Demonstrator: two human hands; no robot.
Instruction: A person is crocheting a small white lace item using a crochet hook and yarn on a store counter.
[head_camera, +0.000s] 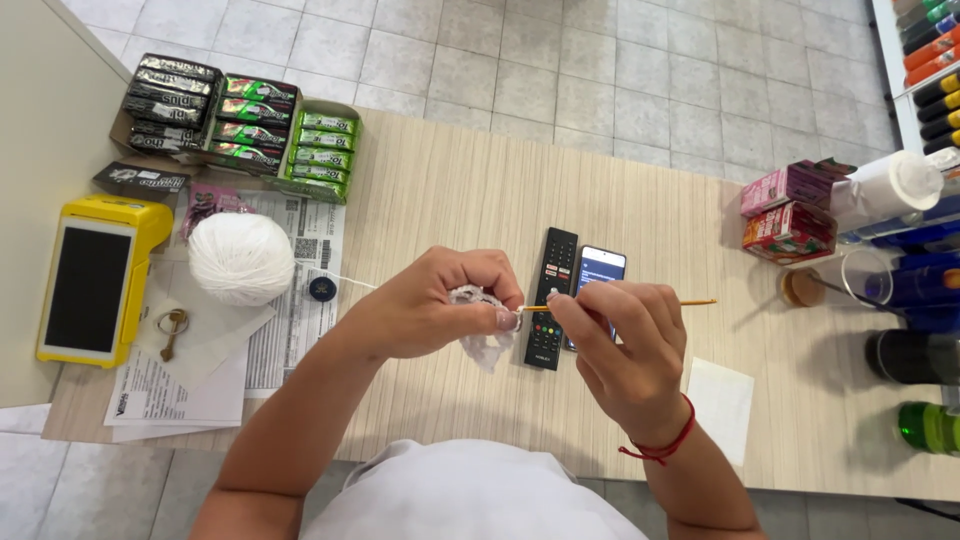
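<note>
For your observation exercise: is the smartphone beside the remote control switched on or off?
On: the smartphone screen glows blue-white, lying flat beside the black remote control.

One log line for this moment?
left hand: holds white crochet piece | right hand: holds thin yellow hook | white yarn ball: on table

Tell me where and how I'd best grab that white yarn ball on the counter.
Grip the yarn ball across its round middle, coming from above with fingers spread. It sits free on the papers, its top clear. Its strand runs right toward the left hand, so probably lift gently to avoid tugging the crochet piece.
</note>
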